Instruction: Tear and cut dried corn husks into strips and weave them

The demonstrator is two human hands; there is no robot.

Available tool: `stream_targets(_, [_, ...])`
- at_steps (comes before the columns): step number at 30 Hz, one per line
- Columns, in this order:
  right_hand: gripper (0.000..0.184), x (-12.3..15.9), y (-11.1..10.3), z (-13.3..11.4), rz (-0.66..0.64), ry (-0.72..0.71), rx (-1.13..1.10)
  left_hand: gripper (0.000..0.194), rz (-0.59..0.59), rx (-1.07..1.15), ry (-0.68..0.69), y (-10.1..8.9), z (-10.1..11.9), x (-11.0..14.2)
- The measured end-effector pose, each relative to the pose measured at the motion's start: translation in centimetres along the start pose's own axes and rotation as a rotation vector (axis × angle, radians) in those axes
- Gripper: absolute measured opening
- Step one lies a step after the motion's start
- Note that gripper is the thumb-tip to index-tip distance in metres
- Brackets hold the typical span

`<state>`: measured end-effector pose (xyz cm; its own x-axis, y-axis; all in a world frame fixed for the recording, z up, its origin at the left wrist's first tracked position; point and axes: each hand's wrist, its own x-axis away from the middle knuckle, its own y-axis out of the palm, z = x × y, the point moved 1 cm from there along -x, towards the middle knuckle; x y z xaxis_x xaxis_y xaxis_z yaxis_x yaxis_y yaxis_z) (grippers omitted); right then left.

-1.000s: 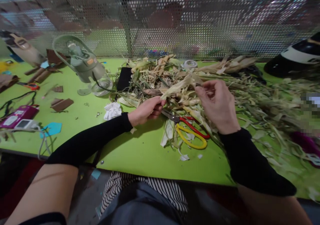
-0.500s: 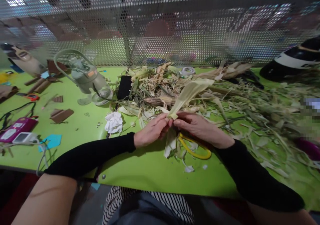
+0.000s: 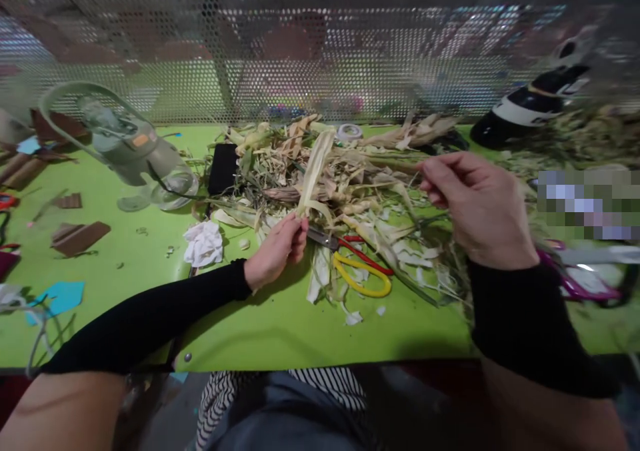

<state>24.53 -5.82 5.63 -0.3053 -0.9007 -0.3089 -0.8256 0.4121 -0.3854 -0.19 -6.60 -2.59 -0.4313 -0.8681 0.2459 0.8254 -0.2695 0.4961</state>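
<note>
My left hand (image 3: 281,247) pinches the lower end of a pale corn husk strip (image 3: 316,167), which stands up from the fingertips with a narrow loose piece curling to the right. My right hand (image 3: 475,207) is raised off to the right, thumb and fingers pressed together; whatever is between them, if anything, I cannot make out. Scissors (image 3: 363,271) with one red and one yellow handle lie on the table between the hands, their blades pointing toward my left hand. Behind them spreads a heap of dried corn husks (image 3: 285,161) and scraps.
On the green table (image 3: 240,331) stand a grey-green tumbler (image 3: 135,147), tilted in view, and a black bottle (image 3: 520,114). A black phone (image 3: 223,169), crumpled white tissue (image 3: 203,243), tape roll (image 3: 349,132) and brown cardboard pieces (image 3: 80,237) lie about. A perforated metal screen (image 3: 280,57) rises behind.
My right hand has come away from the husk and moved right and up. My left hand keeps hold of the husk strip. The scissors, partly covered before, now show more fully. The view has shifted right.
</note>
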Motion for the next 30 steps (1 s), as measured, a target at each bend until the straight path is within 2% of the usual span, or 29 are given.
stream_targets(4, [0.02,-0.6,-2.0,1.5,-0.257,-0.02,0.438,0.023,-0.002,0.024,-0.015,0.0,0.3,0.0])
stream_targets(6, [0.023,-0.7,-2.2,2.1,-0.354,-0.04,0.617,0.021,0.017,0.044,-0.004,0.0,0.8,-0.1])
stream_targets(8, [0.023,-0.6,-1.9,2.3,-0.406,-0.056,0.7,0.019,0.052,0.063,0.02,0.0,1.7,0.0])
stream_targets(11, [0.019,0.1,-1.1,1.6,-0.497,-0.118,0.701,0.02,0.081,0.071,0.091,-0.2,3.9,0.5])
stream_targets(13, [0.021,0.7,-0.5,0.7,-0.584,-0.223,0.732,0.02,0.088,0.087,0.143,-0.3,5.5,0.9])
stream_targets(17, [0.025,1.4,0.7,-0.2,-0.657,-0.305,0.721,0.024,0.159,0.143,0.141,-0.7,7.6,1.2])
stream_targets(20, [0.028,2.5,2.5,-0.4,-0.828,-0.35,0.574,0.025,0.18,0.178,0.136,-0.8,7.9,1.1])
stream_targets(23, [0.03,4.7,4.7,-0.6,-1.007,-0.376,0.479,0.024,0.149,0.19,0.128,-0.9,7.6,1.0])
stream_targets(26, [0.034,6.9,6.7,-0.7,-1.042,-0.306,0.601,0.023,0.108,0.184,0.119,-1.1,7.4,1.0])
stream_targets(28, [0.028,7.6,7.6,-0.4,-1.017,-0.262,0.716,0.022,0.093,0.184,0.115,-1.2,7.3,0.9])
stream_targets(30, [0.021,7.5,7.9,-0.3,-1.036,-0.232,0.695,0.022,0.084,0.183,0.106,-1.3,7.3,0.9])
